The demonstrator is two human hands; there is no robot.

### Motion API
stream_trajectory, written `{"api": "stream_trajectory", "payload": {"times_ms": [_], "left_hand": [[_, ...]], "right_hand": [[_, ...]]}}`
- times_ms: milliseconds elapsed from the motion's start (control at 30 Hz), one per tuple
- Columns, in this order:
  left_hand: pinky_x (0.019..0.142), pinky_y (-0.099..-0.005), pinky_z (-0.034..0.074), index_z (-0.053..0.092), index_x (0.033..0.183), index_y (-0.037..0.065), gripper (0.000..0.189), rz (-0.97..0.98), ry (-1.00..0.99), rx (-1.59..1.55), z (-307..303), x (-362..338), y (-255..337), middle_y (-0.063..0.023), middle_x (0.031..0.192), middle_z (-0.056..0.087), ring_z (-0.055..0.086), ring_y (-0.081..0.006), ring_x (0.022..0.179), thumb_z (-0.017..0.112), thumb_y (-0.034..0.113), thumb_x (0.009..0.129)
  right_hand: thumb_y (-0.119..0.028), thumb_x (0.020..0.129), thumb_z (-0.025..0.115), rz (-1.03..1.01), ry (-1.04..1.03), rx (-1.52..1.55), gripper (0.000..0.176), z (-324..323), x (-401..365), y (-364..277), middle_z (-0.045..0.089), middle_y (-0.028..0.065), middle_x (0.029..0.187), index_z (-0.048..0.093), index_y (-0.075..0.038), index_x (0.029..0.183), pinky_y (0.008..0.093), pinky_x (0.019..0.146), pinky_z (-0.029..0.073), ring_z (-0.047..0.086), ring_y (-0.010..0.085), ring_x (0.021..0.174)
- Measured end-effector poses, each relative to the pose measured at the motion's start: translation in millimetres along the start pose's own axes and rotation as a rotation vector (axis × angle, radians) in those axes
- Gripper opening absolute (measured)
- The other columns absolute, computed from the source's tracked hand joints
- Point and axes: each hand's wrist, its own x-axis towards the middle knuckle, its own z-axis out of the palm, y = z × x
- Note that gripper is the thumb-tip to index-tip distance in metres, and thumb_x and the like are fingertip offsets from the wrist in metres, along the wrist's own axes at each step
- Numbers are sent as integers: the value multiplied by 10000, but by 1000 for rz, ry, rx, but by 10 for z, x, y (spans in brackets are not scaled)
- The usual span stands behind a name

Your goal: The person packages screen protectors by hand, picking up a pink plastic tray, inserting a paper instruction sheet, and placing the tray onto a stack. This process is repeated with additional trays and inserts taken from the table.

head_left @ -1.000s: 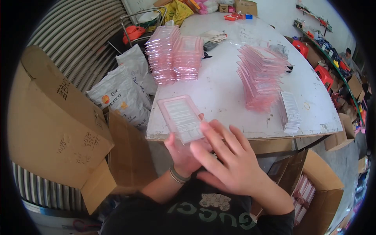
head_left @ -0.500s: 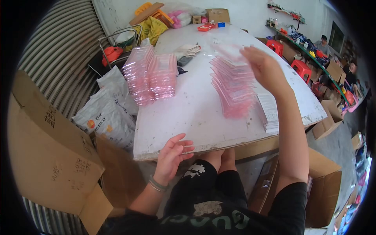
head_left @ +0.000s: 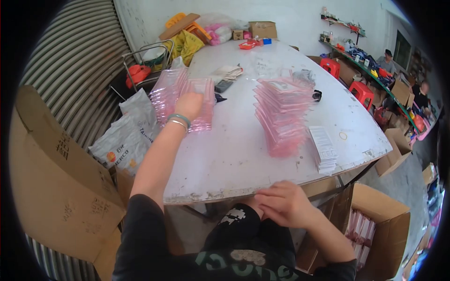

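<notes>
My left hand point(head_left: 190, 107) reaches over the left stacks of pink clear plastic packets point(head_left: 171, 91), its fingers bent down on the nearer stack; what they grip, if anything, is hidden. Close to the table's front edge, my right hand point(head_left: 283, 204) hovers with its fingers curled toward the left and somewhat apart, holding nothing visible. A tall, fanned pile of pink packets point(head_left: 283, 112) rises on the right part of the white table point(head_left: 234, 154). Beside that pile lies a stack of printed white leaflets point(head_left: 322, 147).
An open carton point(head_left: 379, 206) holding pink packets stands at the lower right. Large cardboard point(head_left: 61, 178) and white sacks point(head_left: 124, 136) are at the left. Red stools point(head_left: 361, 95) stand beyond the table's right side. Two people sit farther back near a long shelf.
My left hand has moved up and forward from the table's front edge onto the left stacks. My right hand has come back from the right pile to near my lap.
</notes>
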Motion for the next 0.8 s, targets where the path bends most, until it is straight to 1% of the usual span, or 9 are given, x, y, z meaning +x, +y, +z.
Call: {"api": "stream_trajectory", "payload": {"times_ms": [33,200,233,333,400,500,600,700,800], "left_hand": [[811,-491,552,709,1025,40,220,-24,-140,11,-54,22,-4,-202,945,715,690,-385,926,573,54,853],[663,-483,539,694,918,52,109,48,533,-239,-746,-412,289,-167,829,695,693,-342,768,613,96,859],[633,-463,531,693,911,54,101,154,522,-229,-1006,-621,485,-152,780,663,672,-328,725,624,99,852],[610,-376,515,678,944,42,153,464,428,-213,-1338,-1372,1107,-66,711,573,611,-245,667,663,66,794],[719,-384,550,689,1024,29,204,578,208,-394,-1309,-1853,1466,-85,839,622,644,-262,776,688,126,844],[909,-458,537,631,1251,8,511,547,169,-763,-1382,-2083,1547,-168,1190,639,650,-323,1079,773,201,799],[1045,-479,475,395,1490,5,786,-275,685,-1006,-806,-2463,1352,-207,1488,435,517,-330,1313,737,344,870],[1119,-492,410,231,1566,27,889,-613,414,-2066,-583,-2750,1553,-220,1556,348,425,-337,1398,679,394,891],[1171,-520,344,187,1588,36,978,-336,-92,-2715,-652,-2673,1717,-250,1595,289,355,-352,1450,660,489,862]], "right_hand": [[-74,773,770,33,-11,43,256,56,-79,11,716,101,995,689,-37,1013,386,728,531,673,274,832],[-96,852,741,215,127,258,298,216,-297,98,722,122,1017,678,-32,1136,367,712,547,689,266,786],[-105,875,730,292,168,337,337,275,-311,101,726,130,1048,665,-31,1197,368,715,555,697,263,792],[-124,954,656,810,516,1332,469,498,-16,77,705,195,1169,534,-38,1398,360,710,581,725,284,834],[-116,975,618,798,446,1513,516,767,-12,210,673,236,1225,456,-39,1459,359,707,594,731,317,874],[-97,987,588,808,391,1721,517,918,-70,143,652,279,1247,432,-26,1475,346,679,602,737,353,897],[-87,984,592,804,428,1829,505,954,-86,50,662,273,1221,446,-8,1460,345,656,604,738,344,885],[-89,978,609,836,437,1864,506,1015,-24,-60,682,229,1149,455,-4,1452,343,629,599,729,294,843],[-91,972,629,919,376,1813,479,1183,111,-181,682,145,1008,485,-24,1424,310,575,567,691,201,757]]}}
